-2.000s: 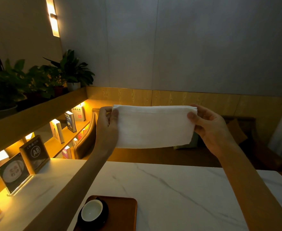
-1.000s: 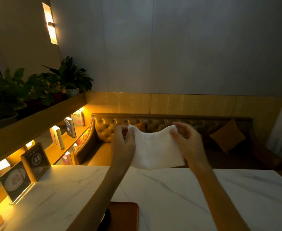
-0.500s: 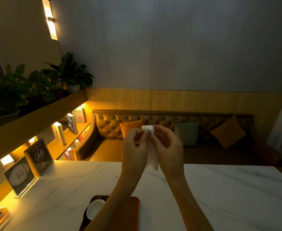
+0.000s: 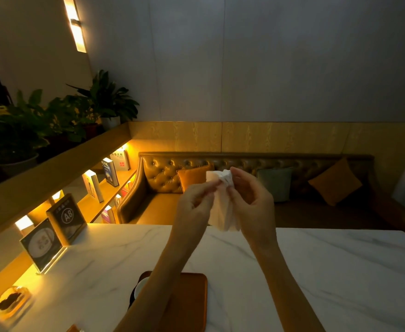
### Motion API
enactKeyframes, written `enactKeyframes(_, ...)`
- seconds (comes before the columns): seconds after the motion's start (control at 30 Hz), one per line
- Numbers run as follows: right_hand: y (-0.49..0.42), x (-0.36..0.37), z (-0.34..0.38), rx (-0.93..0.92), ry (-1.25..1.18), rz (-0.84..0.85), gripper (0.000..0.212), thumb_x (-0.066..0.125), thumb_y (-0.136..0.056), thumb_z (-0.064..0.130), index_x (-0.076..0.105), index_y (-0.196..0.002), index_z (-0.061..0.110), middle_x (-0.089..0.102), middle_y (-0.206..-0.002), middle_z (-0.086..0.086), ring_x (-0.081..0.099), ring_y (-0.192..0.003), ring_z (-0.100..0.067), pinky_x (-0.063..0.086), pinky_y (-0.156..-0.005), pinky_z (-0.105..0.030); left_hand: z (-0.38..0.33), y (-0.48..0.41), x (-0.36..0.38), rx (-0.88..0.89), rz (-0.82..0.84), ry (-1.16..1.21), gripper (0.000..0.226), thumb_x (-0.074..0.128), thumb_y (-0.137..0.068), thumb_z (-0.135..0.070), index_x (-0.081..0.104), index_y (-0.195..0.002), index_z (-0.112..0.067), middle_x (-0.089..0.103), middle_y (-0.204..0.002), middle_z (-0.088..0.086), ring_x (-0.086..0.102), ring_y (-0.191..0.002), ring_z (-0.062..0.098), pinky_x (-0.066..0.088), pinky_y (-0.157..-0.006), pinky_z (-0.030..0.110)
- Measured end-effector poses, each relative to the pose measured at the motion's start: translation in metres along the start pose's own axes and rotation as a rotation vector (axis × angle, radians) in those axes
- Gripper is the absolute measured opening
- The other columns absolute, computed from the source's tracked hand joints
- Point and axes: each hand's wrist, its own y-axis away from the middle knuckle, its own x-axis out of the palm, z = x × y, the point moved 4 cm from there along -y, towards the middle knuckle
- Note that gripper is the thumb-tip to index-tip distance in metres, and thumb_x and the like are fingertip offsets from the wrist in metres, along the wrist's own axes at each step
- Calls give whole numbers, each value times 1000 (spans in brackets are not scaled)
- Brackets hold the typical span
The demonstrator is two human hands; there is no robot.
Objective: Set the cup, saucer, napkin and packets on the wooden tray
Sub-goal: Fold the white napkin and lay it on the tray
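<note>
white paper napkin [image 4: 223, 204] hangs folded narrow between both hands, raised well above the marble worktop [image 4: 316, 271]. the left hand [image 4: 196, 207] and right hand [image 4: 251, 200] each pinch its top edge, likely so the fold can be pressed flat before it goes down. two seconds ago it was stretched wide between them; since then the hands have come together. the wooden tray [image 4: 191, 300] waits below, with the cup [image 4: 141, 285] and saucer mostly hidden behind the left forearm.
</note>
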Motion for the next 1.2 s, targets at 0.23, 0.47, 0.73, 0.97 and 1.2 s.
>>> enactKeyframes(0.23, -5, -17, -8, 281, -406, 185, 52, 66, -79, 21, 55, -129, 23, 70, -112, 4, 68, -104, -19, 60, -78, -40, 35, 6, -4, -647, 173, 675, 97, 82, -43, -66, 56, -124, -20, 71, -116, 10, 66, -110, 35, 56, -86, 55)
enactKeyframes(0.47, 1, -30, -34, 455, -499, 172, 51, 66, -78, 24, 56, -128, 21, 68, -118, -7, 69, -103, -26, 61, -75, -36, 39, 2, -13, -413, 78, 515, 44, 60, -84, -43, 61, -121, -20, 73, -110, 1, 71, -102, 21, 60, -75, 33)
enactKeyframes(0.73, 4, -36, -57, 568, -413, 195, 55, 73, -72, 25, 58, -125, 18, 72, -110, -5, 71, -99, -24, 61, -75, -35, 42, 0, -20, -471, 280, 292, 40, 60, -86, -41, 56, -125, -30, 67, -115, -4, 71, -97, 13, 60, -68, 26)
enactKeyframes(0.97, 18, -37, -75, 721, -289, 489, 58, 76, -72, 16, 57, -123, 35, 71, -114, 4, 70, -103, -22, 60, -74, -38, 61, 16, -30, -603, 345, 355, 33, 68, -85, -18, 60, -115, -28, 74, -105, -2, 73, -95, 15, 59, -67, 25)
enactKeyframes(1.2, 20, -40, -59, 455, -276, 380, 45, 74, -74, 18, 65, -115, 33, 71, -114, 4, 69, -104, -17, 59, -72, -28, 52, 25, -45, -369, 360, 347, 35, 63, -86, -14, 62, -117, -31, 72, -114, -10, 68, -107, 13, 60, -77, 28)
